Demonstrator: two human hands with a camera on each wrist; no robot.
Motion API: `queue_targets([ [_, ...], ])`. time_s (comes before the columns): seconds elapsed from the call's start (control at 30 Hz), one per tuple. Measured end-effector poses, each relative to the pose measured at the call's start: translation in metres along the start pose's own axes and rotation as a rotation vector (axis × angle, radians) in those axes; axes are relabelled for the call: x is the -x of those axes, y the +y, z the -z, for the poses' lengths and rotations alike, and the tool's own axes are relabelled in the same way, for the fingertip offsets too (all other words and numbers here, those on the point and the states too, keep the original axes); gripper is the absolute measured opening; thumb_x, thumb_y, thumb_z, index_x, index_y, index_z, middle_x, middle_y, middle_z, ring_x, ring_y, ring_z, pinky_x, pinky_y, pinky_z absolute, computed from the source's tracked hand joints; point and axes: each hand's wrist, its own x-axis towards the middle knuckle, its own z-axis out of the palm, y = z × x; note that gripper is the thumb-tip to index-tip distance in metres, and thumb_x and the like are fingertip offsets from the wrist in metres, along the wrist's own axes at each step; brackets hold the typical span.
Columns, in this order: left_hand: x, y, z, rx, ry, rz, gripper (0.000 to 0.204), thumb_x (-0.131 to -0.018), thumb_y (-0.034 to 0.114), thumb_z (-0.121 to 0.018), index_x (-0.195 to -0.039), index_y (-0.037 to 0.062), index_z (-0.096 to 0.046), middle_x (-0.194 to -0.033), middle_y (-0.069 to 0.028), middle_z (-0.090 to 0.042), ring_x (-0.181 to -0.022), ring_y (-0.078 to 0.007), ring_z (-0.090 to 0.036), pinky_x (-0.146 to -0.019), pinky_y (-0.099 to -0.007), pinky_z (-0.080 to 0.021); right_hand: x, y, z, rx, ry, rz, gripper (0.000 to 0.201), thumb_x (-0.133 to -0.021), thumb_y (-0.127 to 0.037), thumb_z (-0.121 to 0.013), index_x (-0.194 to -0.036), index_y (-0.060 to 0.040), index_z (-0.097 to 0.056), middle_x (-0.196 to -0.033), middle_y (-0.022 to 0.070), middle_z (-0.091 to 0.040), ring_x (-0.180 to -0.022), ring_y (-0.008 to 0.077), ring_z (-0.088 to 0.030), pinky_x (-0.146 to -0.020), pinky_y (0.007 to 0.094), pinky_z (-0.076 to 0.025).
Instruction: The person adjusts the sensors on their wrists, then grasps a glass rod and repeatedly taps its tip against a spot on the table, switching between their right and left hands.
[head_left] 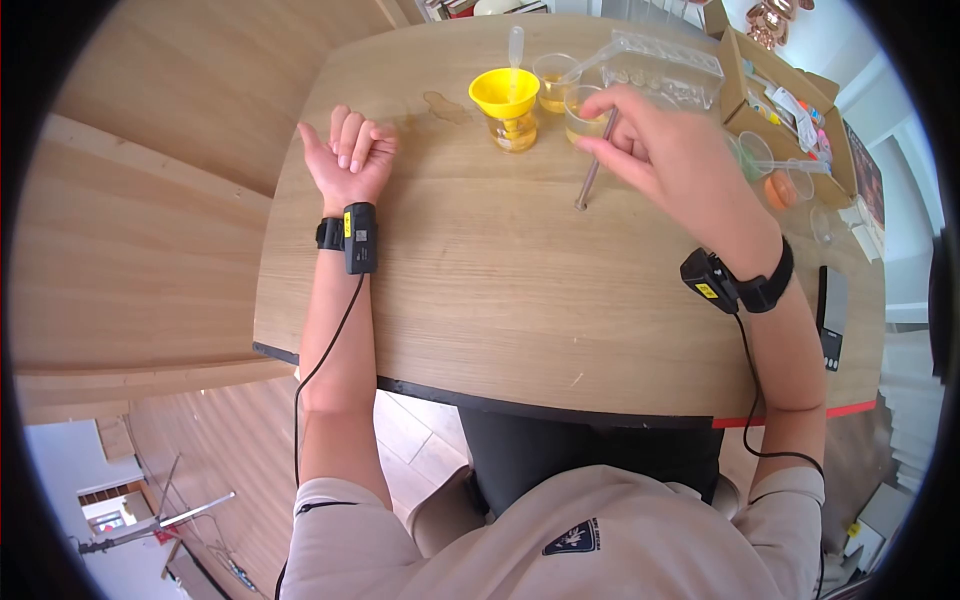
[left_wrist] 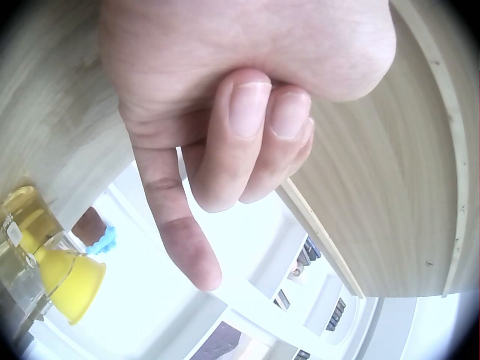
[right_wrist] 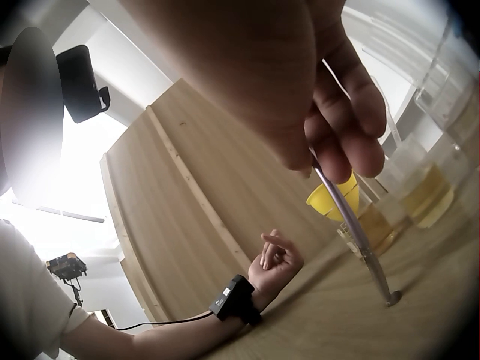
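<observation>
My right hand (head_left: 670,150) pinches a slim metal rod (head_left: 590,182) with a small round end, between thumb and fingers. The rod slants down, its round end close over the tabletop in the right wrist view. Behind that hand stands a clear cup of yellowish liquid (head_left: 580,125). To its left, a yellow funnel (head_left: 487,100) sits in a beaker of yellow liquid (head_left: 518,140), with a plastic dropper (head_left: 516,45) standing in the funnel. My left hand (head_left: 350,160) lies palm up on the table, fingers loosely curled and holding nothing.
Another cup of yellow liquid (head_left: 553,98) and a clear plastic rack (head_left: 665,65) stand at the back. On the right are a cardboard box (head_left: 738,95) of supplies, an orange cup (head_left: 780,190) and a black device (head_left: 832,315). A wet mark (head_left: 445,107) lies left of the funnel.
</observation>
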Motion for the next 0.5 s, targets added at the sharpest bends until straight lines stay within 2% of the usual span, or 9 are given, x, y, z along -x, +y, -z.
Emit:
queue_targets([
  [0.17,0.0009,0.0002,0.0000,-0.018,0.037,-0.015,0.073,-0.101,0.075,-0.013,-0.059,0.0170,-0.028,-0.045,0.0026,-0.023,-0.038,-0.0143,-0.019,-0.069,-0.0343,-0.046,0.0028,-0.0016,0.0001,0.052,-0.016,-0.018,0.025,-0.093,-0.024,-0.072,-0.103,-0.0090,-0.055,-0.067,0.0101,-0.061,-0.060,0.0308,-0.061,-0.056,0.0400,-0.046],
  [0.27,0.0006,-0.0007,-0.0012,-0.015,0.004,-0.007,0.073,-0.101,0.074,-0.014,-0.059,0.0170,-0.028,-0.045,0.0027,-0.023,-0.038,-0.0143,-0.018,-0.071,-0.0349,-0.046,0.0035,0.0003,-0.0013,0.077,-0.013,0.002,0.024,-0.094,-0.024,-0.072,-0.100,-0.0097,-0.054,-0.066,0.0098,-0.061,-0.059,0.0314,-0.062,-0.056,0.0402,-0.046],
  [0.33,0.0013,-0.0033,-0.0061,-0.026,0.089,-0.044,0.073,-0.102,0.074,-0.014,-0.058,0.0169,-0.028,-0.045,0.0028,-0.022,-0.038,-0.0140,-0.017,-0.062,-0.0309,-0.042,0.0044,0.0029,-0.0046,0.023,0.045,0.046,0.023,-0.095,-0.020,-0.072,-0.096,-0.0071,-0.053,-0.054,0.0039,-0.044,-0.047,0.0173,-0.039,-0.051,0.0319,-0.035],
  [0.37,0.0012,-0.0026,-0.0052,-0.025,0.088,-0.043,0.073,-0.102,0.074,-0.014,-0.058,0.0169,-0.028,-0.045,0.0028,-0.022,-0.038,-0.0140,-0.017,-0.062,-0.0309,-0.042,0.0045,0.0020,-0.0040,0.024,0.046,0.046,0.023,-0.095,-0.020,-0.072,-0.096,-0.0071,-0.053,-0.054,0.0039,-0.044,-0.047,0.0173,-0.039,-0.051,0.0319,-0.035],
  [0.43,0.0013,-0.0008,-0.0034,-0.044,0.064,-0.037,0.073,-0.102,0.073,-0.015,-0.057,0.0167,-0.029,-0.045,0.0029,-0.022,-0.038,-0.0132,-0.017,-0.053,-0.0279,-0.032,0.0047,-0.0008,-0.0025,0.027,0.034,0.046,0.024,-0.095,-0.020,-0.072,-0.096,-0.0070,-0.053,-0.054,0.0042,-0.044,-0.047,0.0184,-0.039,-0.050,0.0330,-0.034],
  [0.47,0.0012,-0.0012,-0.0038,-0.044,0.065,-0.037,0.073,-0.102,0.073,-0.015,-0.057,0.0167,-0.029,-0.045,0.0029,-0.022,-0.038,-0.0132,-0.017,-0.053,-0.0279,-0.032,0.0047,-0.0014,-0.0020,0.026,0.034,0.045,0.024,-0.095,-0.020,-0.072,-0.096,-0.0070,-0.053,-0.054,0.0042,-0.044,-0.047,0.0184,-0.039,-0.050,0.0330,-0.034],
  [0.5,0.0010,-0.0018,-0.0042,-0.039,0.051,-0.034,0.074,-0.102,0.073,-0.016,-0.057,0.0167,-0.029,-0.045,0.0029,-0.022,-0.039,-0.0129,-0.018,-0.050,-0.0278,-0.028,0.0048,-0.0019,-0.0016,0.031,0.028,0.047,0.024,-0.095,-0.021,-0.072,-0.096,-0.0069,-0.053,-0.053,0.0044,-0.042,-0.047,0.0189,-0.039,-0.050,0.0336,-0.034],
])
